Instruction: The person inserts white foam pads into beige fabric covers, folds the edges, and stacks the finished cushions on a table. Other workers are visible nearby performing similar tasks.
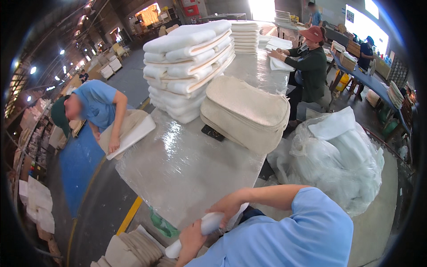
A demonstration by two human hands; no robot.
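Close to my body, at the near edge of the plastic-covered table point(178, 178), a white padding sheet point(210, 222) is bent or rolled up. My left hand point(191, 238) is wrapped round its lower part, and white material sticks out below the fist. Higher up, the fingers of my right hand point(229, 207) curl over the other end of the sheet. Beige fabric covers point(244, 111) lie stacked further along the table. Behind them on the left rises a tall pile of folded white padding point(187, 58).
A co-worker point(98, 104) bends over a beige cover and white pad at the left. Another person point(309, 66) handles white sheets at the far right side. A big clear plastic bag of padding point(338, 155) stands on my right. More beige covers point(129, 249) are piled by my left arm.
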